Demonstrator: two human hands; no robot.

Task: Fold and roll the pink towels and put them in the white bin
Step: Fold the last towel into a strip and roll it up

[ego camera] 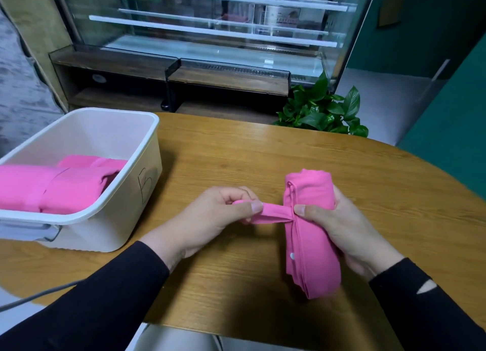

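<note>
Pink towel [311,235], rolled into a thick bundle, lies lengthwise on the wooden table [236,151] at about four o'clock in our view, running from near us to farther away. We see the right hand [344,227] grasping the roll, fingers curled behind it and the thumb pressed on its front. A narrow strip of the same cloth stretches sideways out of the roll toward nine o'clock, and the left hand [213,214] pinches the end of that strip between thumb and curled fingers. Both arms wear black sleeves.

At about ten o'clock we find the white bin [136,182], standing on the table's left part, with a handwritten letter B on its side wall. Inside it lie more pink rolled towels [52,187], side by side.

Beyond the table, at twelve o'clock, stands a glass display case [210,27] on a dark wooden base. At about one o'clock, just past the table's far edge, a green leafy plant [323,111] shows.
</note>
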